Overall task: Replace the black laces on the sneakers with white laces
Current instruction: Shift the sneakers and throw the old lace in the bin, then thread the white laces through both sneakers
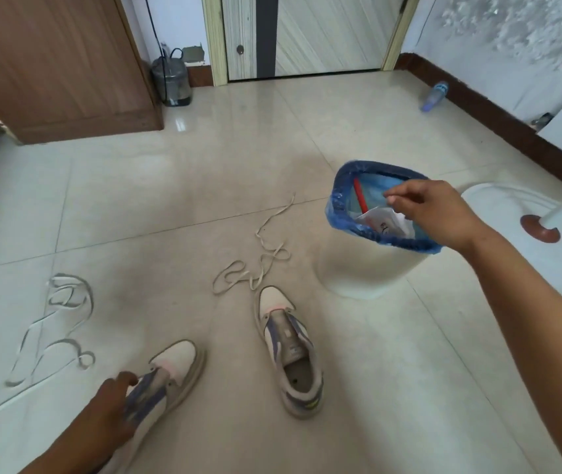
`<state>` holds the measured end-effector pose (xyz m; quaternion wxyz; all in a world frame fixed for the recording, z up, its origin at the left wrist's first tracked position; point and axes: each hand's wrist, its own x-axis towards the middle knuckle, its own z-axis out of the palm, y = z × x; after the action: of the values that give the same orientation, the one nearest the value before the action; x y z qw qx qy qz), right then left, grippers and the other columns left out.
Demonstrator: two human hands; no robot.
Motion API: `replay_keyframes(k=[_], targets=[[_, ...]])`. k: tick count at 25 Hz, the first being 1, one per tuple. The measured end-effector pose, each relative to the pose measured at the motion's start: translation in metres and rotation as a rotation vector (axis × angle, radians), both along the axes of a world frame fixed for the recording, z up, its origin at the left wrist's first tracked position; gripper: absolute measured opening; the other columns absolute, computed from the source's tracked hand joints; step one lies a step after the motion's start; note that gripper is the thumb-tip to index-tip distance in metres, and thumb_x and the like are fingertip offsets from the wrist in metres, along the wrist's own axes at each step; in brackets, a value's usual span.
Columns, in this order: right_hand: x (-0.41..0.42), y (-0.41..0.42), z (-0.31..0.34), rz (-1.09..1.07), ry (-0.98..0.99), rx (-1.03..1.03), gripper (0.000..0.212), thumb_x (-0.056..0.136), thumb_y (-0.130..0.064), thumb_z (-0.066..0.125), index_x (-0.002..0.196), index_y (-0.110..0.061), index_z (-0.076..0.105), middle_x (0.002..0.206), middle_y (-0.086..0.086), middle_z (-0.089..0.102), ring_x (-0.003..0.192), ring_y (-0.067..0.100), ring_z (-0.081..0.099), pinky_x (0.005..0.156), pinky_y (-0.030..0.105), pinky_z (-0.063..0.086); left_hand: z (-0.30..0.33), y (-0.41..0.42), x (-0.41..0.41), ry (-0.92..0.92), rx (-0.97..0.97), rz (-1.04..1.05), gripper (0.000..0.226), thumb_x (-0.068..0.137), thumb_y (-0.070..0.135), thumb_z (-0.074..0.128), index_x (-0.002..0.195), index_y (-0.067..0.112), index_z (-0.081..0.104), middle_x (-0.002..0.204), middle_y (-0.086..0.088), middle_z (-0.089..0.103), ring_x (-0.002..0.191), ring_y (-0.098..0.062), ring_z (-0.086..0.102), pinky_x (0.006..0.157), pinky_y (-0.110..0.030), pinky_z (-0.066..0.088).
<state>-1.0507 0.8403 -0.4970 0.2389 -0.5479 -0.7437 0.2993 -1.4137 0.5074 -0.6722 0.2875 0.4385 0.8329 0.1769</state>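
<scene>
Tiled floor lies open between sneakers and door.

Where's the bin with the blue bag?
In the head view, the bin stands on the floor at right, beyond the right sneaker, with the right hand over its open top.

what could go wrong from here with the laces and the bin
1. The right hand hangs over the bin, fingers loosely curled; nothing visible in them, but a lace dropped there would need fishing out.
2. Two loose laces lie on the floor: the left lace and the middle lace. Both look pale, so they could be mixed up.
3. The left hand holds the left sneaker by one side; it may tip.
</scene>
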Motion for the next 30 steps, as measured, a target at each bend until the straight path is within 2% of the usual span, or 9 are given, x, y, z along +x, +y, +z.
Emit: replay_keyframes(k=[2, 5, 7, 9, 14, 18, 20, 23, 30], targets=[[-0.022, -0.032, -0.014, 0.136, 0.000, -0.020, 0.010, 0.090, -0.022, 0.061, 0.089, -0.030, 0.067, 0.078, -0.021, 0.063, 0.070, -0.011, 0.057, 0.067, 0.005, 0.041, 0.011, 0.022, 0.031, -0.052, 0.005, -0.019, 0.020, 0.083, 0.014, 0.068, 0.090, 0.016, 0.050, 0.080, -0.007, 0.054, 0.066, -0.019, 0.053, 0.062, -0.028, 0.044], [-0.058, -0.087, -0.072, 0.405, -0.264, -0.227, 0.010, 0.088, -0.033, 0.061, 0.098, -0.034, 0.062, 0.085, -0.015, 0.063, 0.073, 0.001, 0.056, 0.061, 0.011, 0.038, -0.001, 0.038, 0.051, -0.170, 0.055, -0.085, 0.023, 0.086, 0.005, 0.059, 0.103, 0.016, 0.049, 0.097, -0.008, 0.051, 0.081, -0.020, 0.052, 0.071, -0.019, 0.042], [-0.072, -0.120, -0.123, 0.495, -0.517, -0.436, 0.037, 0.090, -0.034, 0.059, 0.124, -0.023, 0.048, 0.106, 0.003, 0.063, 0.086, 0.015, 0.057, 0.070, 0.022, 0.042, 0.002, 0.040, 0.053, -0.199, 0.131, -0.038, 0.035, 0.085, 0.005, 0.061, 0.116, 0.013, 0.048, 0.107, -0.005, 0.049, 0.090, -0.018, 0.052, 0.078, -0.020, 0.042], [-0.074, -0.140, -0.164, 0.435, -0.649, -0.494, 0.043, 0.094, -0.032, 0.053, 0.129, -0.013, 0.036, 0.120, 0.012, 0.057, 0.101, 0.025, 0.057, 0.081, 0.031, 0.044, -0.004, 0.036, 0.052, -0.036, 0.162, -0.113, 0.051, 0.083, 0.012, 0.065, 0.129, 0.012, 0.043, 0.117, -0.003, 0.043, 0.099, -0.016, 0.050, 0.081, -0.018, 0.040], [-0.078, -0.171, -0.200, 0.409, -0.619, -0.406, 0.021, 0.095, -0.022, 0.042, 0.113, -0.011, 0.039, 0.113, 0.014, 0.056, 0.095, 0.030, 0.057, 0.071, 0.032, 0.040, -0.014, 0.012, 0.053, -0.190, -0.161, -0.035, 0.070, 0.089, 0.044, 0.055, 0.146, 0.030, 0.016, 0.115, -0.001, 0.033, 0.082, -0.017, 0.055, 0.078, -0.025, 0.044], [-0.094, -0.200, -0.208, 0.515, -0.587, -0.377, 0.030, 0.093, -0.022, 0.044, 0.121, -0.014, 0.038, 0.112, 0.013, 0.054, 0.095, 0.033, 0.057, 0.072, 0.034, 0.041, -0.022, 0.017, 0.072, -0.279, -0.150, 0.064, 0.084, 0.085, 0.037, 0.060, 0.148, 0.024, 0.006, 0.132, -0.005, 0.042, 0.106, -0.023, 0.057, 0.078, -0.031, 0.050], [-0.100, -0.201, -0.208, 0.530, -0.587, -0.321, 0.030, 0.093, -0.023, 0.045, 0.122, -0.015, 0.039, 0.113, 0.011, 0.055, 0.096, 0.032, 0.057, 0.074, 0.034, 0.042, -0.022, 0.024, 0.071, -0.283, -0.322, 0.168, 0.065, 0.091, 0.029, 0.051, 0.143, 0.010, 0.016, 0.117, -0.014, 0.056, 0.081, -0.027, 0.064, 0.051, -0.032, 0.052], [-0.099, -0.194, -0.201, 0.456, -0.499, -0.272, 0.025, 0.094, -0.021, 0.045, 0.118, -0.017, 0.044, 0.107, 0.009, 0.058, 0.092, 0.028, 0.058, 0.070, 0.031, 0.040, -0.013, 0.020, 0.043, -0.272, -0.348, 0.218, 0.023, 0.095, 0.022, 0.041, 0.099, 0.001, 0.051, 0.070, -0.013, 0.057, 0.042, -0.021, 0.055, 0.036, -0.031, 0.049], [-0.073, -0.159, -0.180, 0.282, -0.412, -0.145, 0.029, 0.091, -0.013, 0.050, 0.120, -0.017, 0.053, 0.104, 0.011, 0.063, 0.085, 0.028, 0.057, 0.068, 0.030, 0.038, 0.033, -0.023, -0.060, -0.028, -0.141, 0.412, 0.019, 0.090, 0.013, 0.040, 0.074, 0.009, 0.050, 0.056, -0.012, 0.056, 0.026, -0.018, 0.051, 0.026, -0.019, 0.035]])
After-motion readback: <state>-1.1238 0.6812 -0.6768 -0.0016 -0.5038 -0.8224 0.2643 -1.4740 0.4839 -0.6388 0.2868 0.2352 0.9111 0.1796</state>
